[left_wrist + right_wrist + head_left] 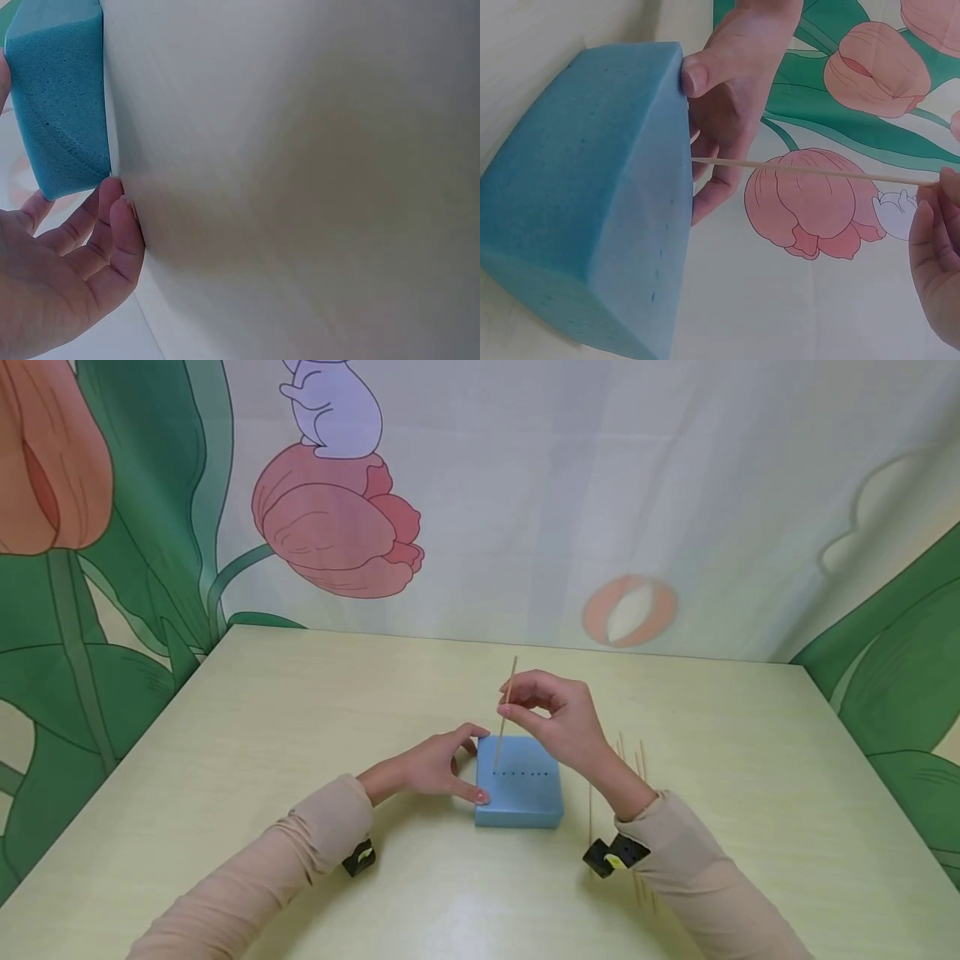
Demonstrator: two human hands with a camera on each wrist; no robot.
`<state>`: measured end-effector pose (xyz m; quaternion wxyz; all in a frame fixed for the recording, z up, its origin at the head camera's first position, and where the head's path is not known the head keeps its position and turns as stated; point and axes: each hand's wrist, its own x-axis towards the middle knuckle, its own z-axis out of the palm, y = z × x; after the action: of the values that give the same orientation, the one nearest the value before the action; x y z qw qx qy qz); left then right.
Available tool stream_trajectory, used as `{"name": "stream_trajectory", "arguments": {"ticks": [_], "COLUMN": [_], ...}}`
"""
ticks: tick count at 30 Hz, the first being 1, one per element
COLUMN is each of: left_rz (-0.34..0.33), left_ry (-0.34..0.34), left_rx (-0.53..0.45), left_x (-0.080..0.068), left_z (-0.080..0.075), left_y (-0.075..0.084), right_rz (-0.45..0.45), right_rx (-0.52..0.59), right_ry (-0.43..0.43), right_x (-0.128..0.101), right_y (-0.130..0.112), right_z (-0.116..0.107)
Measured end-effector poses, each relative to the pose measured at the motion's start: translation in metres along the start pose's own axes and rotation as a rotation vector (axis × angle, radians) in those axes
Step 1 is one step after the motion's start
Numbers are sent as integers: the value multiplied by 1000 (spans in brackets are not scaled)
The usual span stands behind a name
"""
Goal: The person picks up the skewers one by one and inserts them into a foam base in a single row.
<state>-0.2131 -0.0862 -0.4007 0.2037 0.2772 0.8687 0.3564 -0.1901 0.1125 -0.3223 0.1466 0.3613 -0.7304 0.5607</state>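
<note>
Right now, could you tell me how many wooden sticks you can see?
About 4. One stick is pinched upright in the right hand, its tip at the blue foam block. Roughly three spare sticks lie behind the right forearm, partly hidden.

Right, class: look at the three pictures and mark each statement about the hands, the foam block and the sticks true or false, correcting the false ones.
1. The right hand pinches a thin wooden stick. True.
2. The foam block is red. False: it is blue.
3. The left hand lies flat on the table, away from the block. False: it touches the block's left side.
4. A row of small holes runs across the block's top. True.
5. Spare sticks lie on the table beside the right arm. True.
</note>
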Motion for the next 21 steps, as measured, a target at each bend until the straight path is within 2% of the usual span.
{"name": "stream_trajectory", "arguments": {"ticks": [6,15,21], "left_rz": [5,17,22], "left_ry": [4,7,8], "left_rx": [1,4,4], "left_x": [0,0,0], "left_z": [0,1,1], "left_y": [-1,-3,-4], "right_rz": [11,95,142], "right_rx": [3,-41,-55], "right_ry": [-3,-44,-57], "right_x": [-1,-11,-15], "right_y": [3,14,13], "right_z": [2,11,8]}}
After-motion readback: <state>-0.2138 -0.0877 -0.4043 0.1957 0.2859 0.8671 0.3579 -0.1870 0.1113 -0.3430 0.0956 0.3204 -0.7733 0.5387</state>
